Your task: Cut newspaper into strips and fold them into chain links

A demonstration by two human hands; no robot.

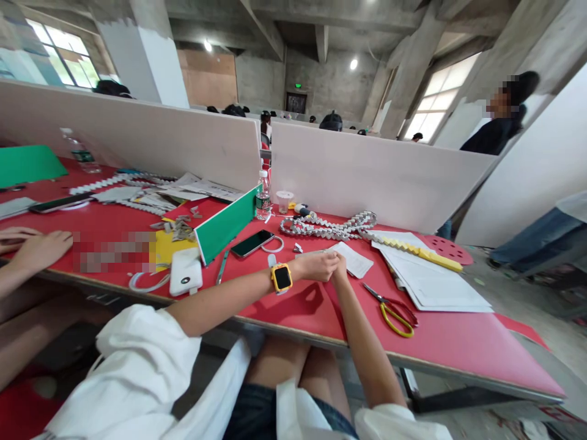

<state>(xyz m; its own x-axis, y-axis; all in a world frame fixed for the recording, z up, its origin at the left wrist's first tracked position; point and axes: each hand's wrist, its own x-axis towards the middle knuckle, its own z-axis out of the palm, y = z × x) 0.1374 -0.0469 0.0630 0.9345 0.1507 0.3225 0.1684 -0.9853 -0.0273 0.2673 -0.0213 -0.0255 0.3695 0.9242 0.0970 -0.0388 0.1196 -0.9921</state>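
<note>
Hands (pixel 328 267) clasped together on red table (pixel 440 342), scissors (pixel 392 308) nearby.

The right hand (pixel 340 264) lies largely behind the left hand (pixel 316 266), so whether either holds anything cannot be told. A blurred patch (pixel 112 250) masks part of the tabletop (pixel 458 342). A co-worker's hands (pixel 27 241) are cut off by the left edge. Print on the paper sheets (pixel 435 281) is too small to read.
</note>
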